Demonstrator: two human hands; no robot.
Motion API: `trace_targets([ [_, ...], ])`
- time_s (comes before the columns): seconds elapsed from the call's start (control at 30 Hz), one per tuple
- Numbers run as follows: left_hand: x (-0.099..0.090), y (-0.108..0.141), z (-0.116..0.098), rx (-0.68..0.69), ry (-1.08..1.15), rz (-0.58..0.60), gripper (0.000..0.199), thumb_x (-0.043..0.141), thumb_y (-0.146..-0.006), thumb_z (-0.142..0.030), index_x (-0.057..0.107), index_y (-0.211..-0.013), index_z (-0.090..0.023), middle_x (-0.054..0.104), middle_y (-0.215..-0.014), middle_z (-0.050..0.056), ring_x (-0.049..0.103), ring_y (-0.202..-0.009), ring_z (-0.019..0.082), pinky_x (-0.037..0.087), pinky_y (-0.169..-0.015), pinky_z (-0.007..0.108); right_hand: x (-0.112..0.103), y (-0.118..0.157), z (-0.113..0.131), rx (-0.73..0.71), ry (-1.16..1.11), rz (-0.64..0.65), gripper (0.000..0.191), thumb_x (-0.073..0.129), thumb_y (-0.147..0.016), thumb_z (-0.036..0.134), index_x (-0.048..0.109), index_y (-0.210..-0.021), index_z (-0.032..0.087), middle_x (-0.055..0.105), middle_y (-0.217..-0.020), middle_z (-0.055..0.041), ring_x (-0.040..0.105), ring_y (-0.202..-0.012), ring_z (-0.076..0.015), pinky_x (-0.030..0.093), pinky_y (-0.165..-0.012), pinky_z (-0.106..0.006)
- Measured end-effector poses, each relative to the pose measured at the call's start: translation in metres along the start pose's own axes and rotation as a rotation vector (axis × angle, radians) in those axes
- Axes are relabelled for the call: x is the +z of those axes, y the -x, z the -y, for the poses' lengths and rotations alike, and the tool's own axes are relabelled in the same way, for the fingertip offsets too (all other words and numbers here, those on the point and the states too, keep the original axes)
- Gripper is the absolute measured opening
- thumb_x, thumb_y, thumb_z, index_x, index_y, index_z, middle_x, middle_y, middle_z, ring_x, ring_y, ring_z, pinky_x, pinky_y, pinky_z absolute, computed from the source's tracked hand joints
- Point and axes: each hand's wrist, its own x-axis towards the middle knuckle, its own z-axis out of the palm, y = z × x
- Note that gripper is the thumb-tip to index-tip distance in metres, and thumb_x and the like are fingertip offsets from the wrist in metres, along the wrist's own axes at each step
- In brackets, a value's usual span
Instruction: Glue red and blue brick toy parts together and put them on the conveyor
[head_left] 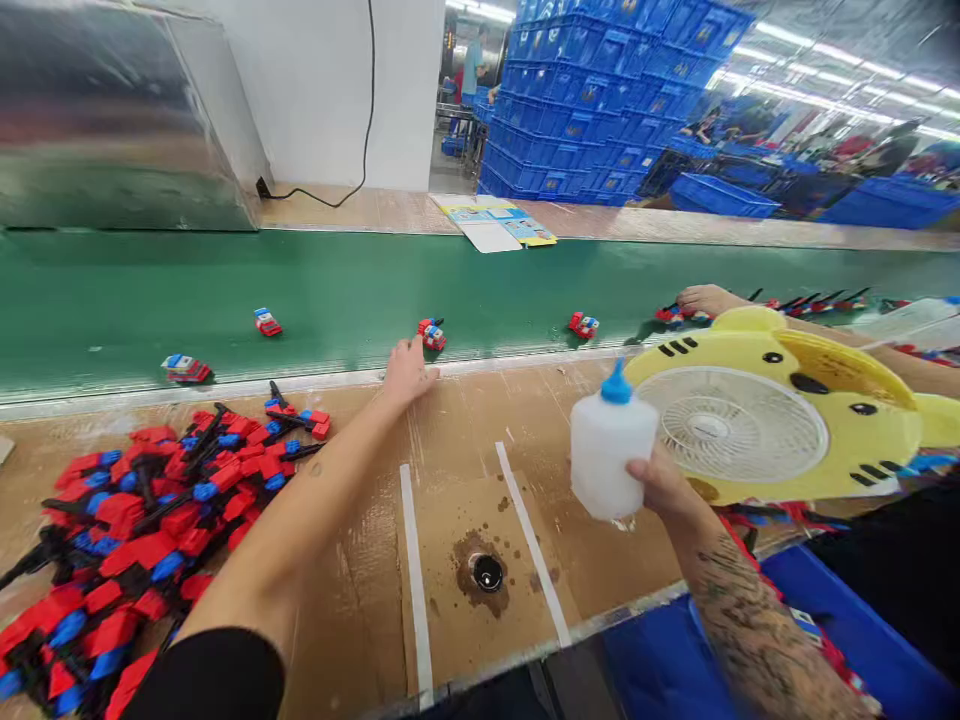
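Note:
My left hand [409, 375] reaches to the near edge of the green conveyor belt [337, 275]. Its thumb stands apart from the fingers, and the fingertips are right beside a small red, white and blue toy vehicle [432, 334]; whether they touch it I cannot tell. In my right hand [664, 482] is a white plastic squeeze bottle [611, 455] with a blue nozzle cap, held upright above the cardboard-covered bench [360, 590]. A small round black cup [487, 573] sits in the bench between two white tape strips, with wet spots around it.
Red, blue and black toy parts [157, 520] are heaped at left. More toy vehicles [267, 322] lie on the belt. A yellow animal-shaped fan [780, 400] stands at right, near another person's hand [709, 298]. Blue crates [577, 110] are stacked behind; a blue bin [862, 630] is lower right.

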Motion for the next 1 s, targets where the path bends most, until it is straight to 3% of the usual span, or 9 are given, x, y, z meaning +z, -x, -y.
trace_targets([
  [0.1, -0.007, 0.056, 0.016, 0.076, 0.017, 0.069, 0.049, 0.058, -0.086, -0.029, 0.051, -0.131, -0.011, 0.058, -0.118, 0.017, 0.057, -0.11, 0.03, 0.045, -0.095, 0.039, 0.004, 0.01, 0.014, -0.014, 0.237, 0.313, 0.093, 0.073, -0.064, 0.068, 0.052, -0.138, 0.016, 0.064, -0.123, -0.0135, 0.06, -0.105, -0.0358, 0.051, -0.088, -0.043],
  [0.2, -0.02, 0.12, 0.038, 0.161, -0.003, 0.078, 0.036, 0.058, -0.085, -0.027, 0.059, -0.12, -0.016, 0.061, -0.112, 0.013, 0.058, -0.106, 0.028, 0.046, -0.094, 0.039, 0.008, 0.018, 0.028, 0.02, 0.424, 0.593, 0.085, 0.077, -0.066, 0.057, 0.055, -0.138, 0.018, 0.064, -0.124, -0.0106, 0.059, -0.11, -0.0357, 0.047, -0.095, -0.044],
  [0.33, -0.035, 0.2, 0.069, 0.218, -0.18, -0.067, 0.021, 0.052, -0.089, -0.028, 0.063, -0.103, -0.016, 0.061, -0.107, 0.014, 0.058, -0.101, 0.029, 0.048, -0.089, 0.041, 0.01, 0.025, 0.042, 0.067, 0.581, 0.743, 0.084, 0.079, -0.063, 0.054, 0.057, -0.137, 0.019, 0.064, -0.126, -0.0095, 0.059, -0.111, -0.0362, 0.046, -0.095, -0.043],
  [0.43, -0.031, 0.237, 0.078, 0.17, -0.309, -0.131, 0.018, 0.049, -0.09, -0.025, 0.064, -0.091, -0.016, 0.061, -0.105, 0.016, 0.059, -0.097, 0.03, 0.048, -0.085, 0.042, 0.014, 0.025, 0.053, 0.064, 0.657, 0.812, 0.081, 0.08, -0.063, 0.052, 0.059, -0.135, 0.021, 0.066, -0.124, -0.0088, 0.062, -0.107, -0.0353, 0.048, -0.09, -0.04],
  [0.67, -0.002, 0.26, 0.07, 0.084, -0.384, -0.225, 0.024, 0.045, -0.094, -0.025, 0.065, -0.102, -0.014, 0.065, -0.105, 0.013, 0.06, -0.095, 0.03, 0.044, -0.077, 0.041, 0.029, 0.019, 0.08, 0.028, 0.834, 0.876, 0.078, 0.079, -0.064, 0.054, 0.061, -0.133, 0.021, 0.072, -0.106, -0.0083, 0.066, -0.088, -0.0291, 0.046, -0.072, -0.032],
  [0.87, 0.0, 0.263, 0.072, 0.084, -0.378, -0.279, 0.026, 0.045, -0.095, -0.027, 0.066, -0.104, -0.014, 0.066, -0.109, 0.013, 0.06, -0.095, 0.029, 0.041, -0.078, 0.04, 0.031, 0.016, 0.095, -0.025, 0.902, 0.863, 0.077, 0.077, -0.064, 0.054, 0.062, -0.132, 0.022, 0.072, -0.108, -0.0096, 0.066, -0.09, -0.0322, 0.046, -0.072, -0.033],
  [1.0, 0.0, 0.264, 0.073, 0.094, -0.379, -0.278, 0.025, 0.045, -0.094, -0.025, 0.066, -0.102, -0.015, 0.066, -0.106, 0.013, 0.059, -0.095, 0.029, 0.041, -0.077, 0.04, 0.033, 0.015, 0.103, -0.041, 0.956, 0.865, 0.07, 0.076, -0.064, 0.054, 0.066, -0.126, 0.022, 0.074, -0.099, -0.0077, 0.067, -0.082, -0.0301, 0.045, -0.068, -0.032],
])
